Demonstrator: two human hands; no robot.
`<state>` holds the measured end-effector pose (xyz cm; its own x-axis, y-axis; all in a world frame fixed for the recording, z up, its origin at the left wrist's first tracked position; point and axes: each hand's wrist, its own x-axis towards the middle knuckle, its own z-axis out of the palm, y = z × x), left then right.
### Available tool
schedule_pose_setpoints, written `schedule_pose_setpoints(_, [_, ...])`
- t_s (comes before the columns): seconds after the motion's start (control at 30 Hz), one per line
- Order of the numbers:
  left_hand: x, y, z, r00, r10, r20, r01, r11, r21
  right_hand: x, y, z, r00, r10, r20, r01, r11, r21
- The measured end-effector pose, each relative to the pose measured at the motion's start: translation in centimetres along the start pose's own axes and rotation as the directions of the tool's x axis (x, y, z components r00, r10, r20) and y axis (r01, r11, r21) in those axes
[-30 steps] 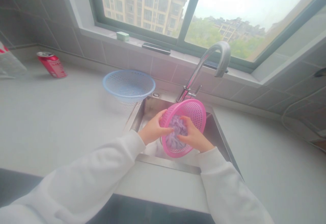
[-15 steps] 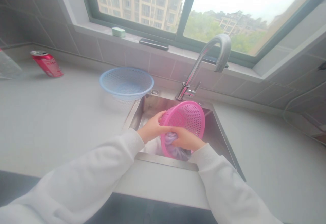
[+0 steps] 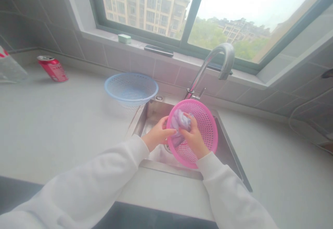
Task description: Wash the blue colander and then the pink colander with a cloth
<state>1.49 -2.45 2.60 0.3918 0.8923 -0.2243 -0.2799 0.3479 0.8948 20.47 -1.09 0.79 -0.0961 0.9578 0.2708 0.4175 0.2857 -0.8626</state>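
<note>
Worktop: a red drink can lies on its side on the pale worktop, near a clear plastic packet.
Sink corner: a blue perforated basket overhangs the steel sink.
Tap: a chrome gooseneck faucet rises behind the sink.
Windowsill: a pale green box sits near a black bar.
Window: apartment blocks and trees show outside.

Layout: plastic basket over steel sink | second basket on counter, left of sink | faucet behind sink | soda can upper left | small box on windowsill
</note>
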Motion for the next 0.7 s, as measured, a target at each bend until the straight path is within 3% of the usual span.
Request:
schedule_pose_setpoints(0.13, [0.3,-0.2,-0.5,1.000,0.000,-0.019,0.000,0.999,-0.037,-1.3,-1.1,0.1,0.969,-0.051,0.243,0.115,0.960,-0.257])
schedule_pose_setpoints(0.33, [0.4,-0.4,-0.6,1.000,0.007,-0.011,-0.007,1.000,0.002,-1.0,-0.6,0.1,0.942,-0.124,0.311,0.250,0.879,-0.406])
schedule_pose_setpoints(0.43, [0.3,-0.5,-0.6,1.000,0.010,0.008,-0.010,1.000,-0.002,-0.5,-0.4,0.3,0.941,-0.119,0.316,0.240,0.895,-0.377])
schedule_pose_setpoints(0.6, [0.2,-0.4,-0.7,0.999,0.037,-0.002,-0.037,0.999,-0.013,0.0,-0.4,0.1,0.976,-0.126,0.177,0.159,0.971,-0.181])
schedule_pose_setpoints(0.7, [0.4,-0.3,-0.8,0.997,0.073,-0.032,-0.074,0.997,-0.022,-0.2,-0.9,-0.5,0.962,-0.039,0.270,0.057,0.997,-0.057])
